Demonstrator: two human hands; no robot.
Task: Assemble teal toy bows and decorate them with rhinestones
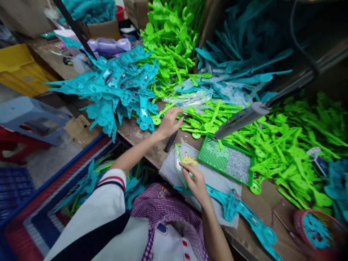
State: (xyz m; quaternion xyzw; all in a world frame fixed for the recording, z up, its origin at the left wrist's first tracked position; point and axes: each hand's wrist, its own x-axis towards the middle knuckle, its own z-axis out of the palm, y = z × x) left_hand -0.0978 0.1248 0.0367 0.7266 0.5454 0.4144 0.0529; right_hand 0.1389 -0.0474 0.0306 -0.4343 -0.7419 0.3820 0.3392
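My left hand (170, 122) is curled around what looks like a small hammer; its black handle (170, 141) slants down toward me, and its shiny metal end (186, 115) shows past my fingers. Lower and to the right, my right hand (195, 178) presses a clear plastic piece (178, 159) with a bright green strip along it onto a pale cloth (214, 181) bearing a yellow cartoon figure (189, 158). Beside that hand, a long turquoise plastic part (217, 195) lies across the cloth's near edge. A green tray (201, 158) holding small metal pieces sits just beyond.
Bright green plastic parts (282, 141) heap behind and right of the tray. Turquoise parts (116, 87) pile up at the left. A grey lamp-like rod (239, 119) slants over the tray. A red basket (299, 221) stands at the right, a blue stool (35, 116) at the left.
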